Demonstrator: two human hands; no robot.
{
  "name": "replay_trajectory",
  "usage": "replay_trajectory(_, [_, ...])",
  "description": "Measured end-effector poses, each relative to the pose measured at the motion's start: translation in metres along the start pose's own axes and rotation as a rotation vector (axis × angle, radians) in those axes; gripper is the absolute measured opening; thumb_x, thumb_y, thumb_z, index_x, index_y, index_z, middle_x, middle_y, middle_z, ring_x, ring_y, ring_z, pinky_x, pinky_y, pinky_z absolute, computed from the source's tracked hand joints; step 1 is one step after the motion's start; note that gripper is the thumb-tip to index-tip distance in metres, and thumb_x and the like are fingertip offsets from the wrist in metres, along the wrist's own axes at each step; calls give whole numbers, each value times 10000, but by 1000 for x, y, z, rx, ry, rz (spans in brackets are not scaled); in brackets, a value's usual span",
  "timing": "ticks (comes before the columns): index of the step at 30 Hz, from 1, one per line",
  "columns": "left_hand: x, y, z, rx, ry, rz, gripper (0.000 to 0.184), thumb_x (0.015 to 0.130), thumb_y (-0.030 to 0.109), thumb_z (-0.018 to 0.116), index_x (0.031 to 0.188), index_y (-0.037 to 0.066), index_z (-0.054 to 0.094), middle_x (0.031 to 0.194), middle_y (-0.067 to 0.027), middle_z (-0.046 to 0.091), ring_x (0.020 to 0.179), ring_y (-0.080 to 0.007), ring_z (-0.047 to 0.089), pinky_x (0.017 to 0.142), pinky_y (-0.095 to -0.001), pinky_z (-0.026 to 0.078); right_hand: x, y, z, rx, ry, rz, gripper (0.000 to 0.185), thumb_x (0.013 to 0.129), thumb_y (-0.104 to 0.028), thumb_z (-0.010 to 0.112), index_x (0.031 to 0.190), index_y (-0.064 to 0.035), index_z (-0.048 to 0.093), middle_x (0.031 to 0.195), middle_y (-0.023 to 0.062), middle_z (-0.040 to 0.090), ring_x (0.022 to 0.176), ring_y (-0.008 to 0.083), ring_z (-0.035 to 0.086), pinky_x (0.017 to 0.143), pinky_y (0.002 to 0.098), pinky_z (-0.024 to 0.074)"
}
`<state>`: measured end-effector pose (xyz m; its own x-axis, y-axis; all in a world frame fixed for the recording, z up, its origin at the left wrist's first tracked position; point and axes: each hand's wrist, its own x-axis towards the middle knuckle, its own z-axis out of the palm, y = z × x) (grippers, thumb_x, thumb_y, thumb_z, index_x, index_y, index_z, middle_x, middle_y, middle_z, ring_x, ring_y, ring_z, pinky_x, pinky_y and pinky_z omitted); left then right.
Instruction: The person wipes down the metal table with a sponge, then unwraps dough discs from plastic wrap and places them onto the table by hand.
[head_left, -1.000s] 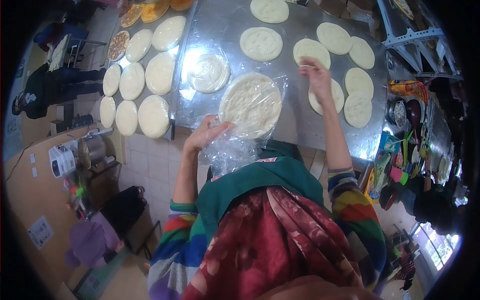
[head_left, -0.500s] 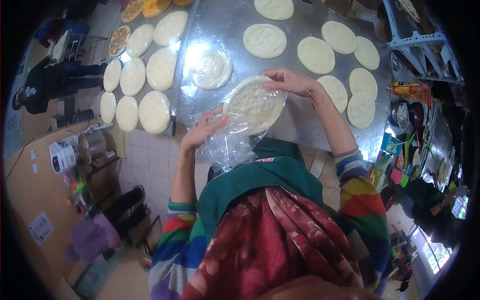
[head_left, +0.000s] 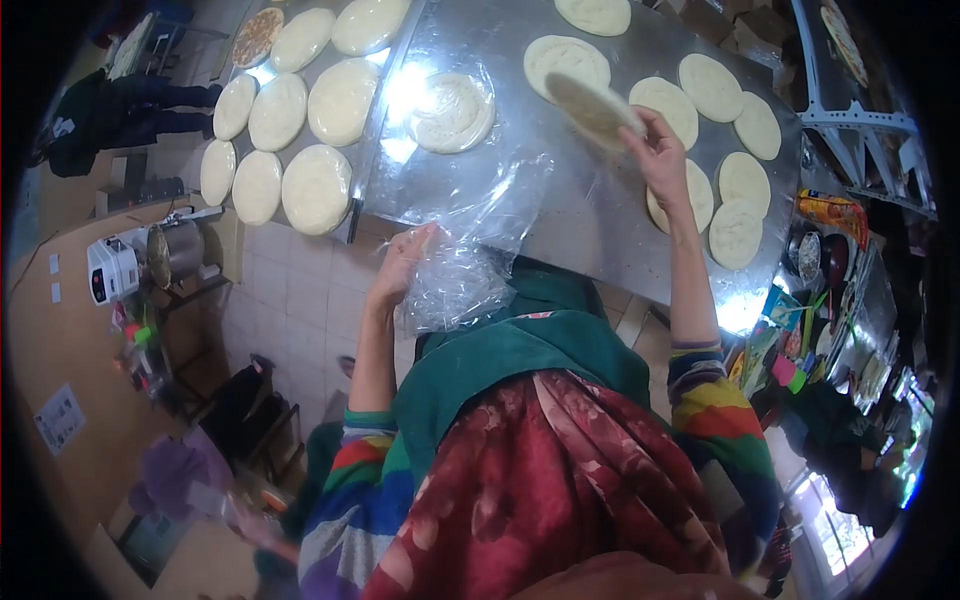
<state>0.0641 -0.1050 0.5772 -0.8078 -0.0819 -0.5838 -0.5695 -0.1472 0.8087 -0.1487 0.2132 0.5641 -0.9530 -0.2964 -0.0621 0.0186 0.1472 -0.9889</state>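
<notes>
My right hand (head_left: 660,160) pinches the edge of a round flat dough base (head_left: 592,110), tilted in the air above the steel table (head_left: 575,215). Beneath it another pale base (head_left: 566,62) is partly covered. Clear plastic film (head_left: 465,270) is gripped at its left side by my left hand (head_left: 402,262), near the table's front edge; its upper part spreads over the steel. A film-covered base (head_left: 452,112) rests beyond my left hand. Several uncovered bases, such as one (head_left: 744,185) at the right, lie beyond my right hand.
Several film-covered bases (head_left: 317,190) sit on the left-hand surface, near a topped one (head_left: 258,38). A metal rack (head_left: 850,118) stands at the upper right. People are at the left, one in dark clothes (head_left: 90,125) and one in purple (head_left: 178,475). A mixer (head_left: 175,255) is at the left.
The dough base has left the film and moved up and right in my right hand. My left hand still holds the film, now without that base. The view has shifted.
</notes>
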Motion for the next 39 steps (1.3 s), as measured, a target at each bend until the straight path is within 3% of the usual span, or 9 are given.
replay_trajectory(12, [-42,-23,-22,-97,291,13,336,886,330,616,1017,21,633,833,8,591,743,-62,517,638,-227,423,44,77,168,-982,-284,-726,461,827,-227,635,1264,-207,488,1381,77,402,1274,344,363,966,466,375])
replay_trajectory(17, [-48,-46,-38,-65,355,102,275,855,217,654,1057,32,623,897,-18,616,792,-102,548,705,-253,444,58,82,170,-830,-242,-808,275,850,-173,596,1123,-145,598,1131,82,622,1053,308,580,882,401,438])
replay_trajectory(20, [-41,-30,-16,-176,497,381,246,839,160,642,1044,25,624,920,-32,634,850,-141,573,776,-274,445,59,40,164,-482,-156,-514,183,861,-154,587,1019,-94,658,979,101,667,951,313,622,764,344,491])
replay_trajectory(25, [-38,-31,-35,81,304,447,216,815,138,604,989,13,631,913,-57,649,954,-178,575,889,-299,406,54,-18,129,-3,-39,-173,208,928,-175,560,1004,-7,657,846,11,648,747,58,553,688,228,470])
replay_trajectory(30, [-20,-5,-35,355,-16,250,306,861,283,551,991,16,624,910,-85,646,950,-188,569,897,-309,398,20,-57,82,507,-131,194,233,951,-200,527,1092,-27,591,956,14,625,835,89,592,749,255,505])
replay_trajectory(33, [0,13,-17,414,-75,155,604,853,554,498,1128,21,576,1124,-108,585,1052,-195,508,919,-334,388,-5,-70,62,754,-160,223,257,970,-231,480,1136,-43,534,1045,26,606,910,132,622,795,300,540])
replay_trajectory(36, [9,38,7,425,-165,326,771,830,662,478,1234,7,519,1212,-144,553,1154,-235,467,993,-355,338,-29,-87,62,945,-122,278,255,982,-221,447,1148,-41,519,1043,25,606,929,128,623,793,289,545])
replay_trajectory(37, [15,34,12,379,-139,375,592,858,437,574,1294,47,483,1131,-146,594,1070,-229,545,979,-369,375,-36,-84,62,964,-123,278,250,987,-209,430,1154,-41,509,1056,27,606,936,113,621,796,273,543])
replay_trajectory(39, [25,36,15,362,-264,419,598,843,430,600,1264,16,504,1145,-153,598,1071,-226,546,966,-366,387,-46,-60,60,971,-223,264,293,986,-214,433,1207,-28,478,1131,52,587,1004,128,600,848,274,523])
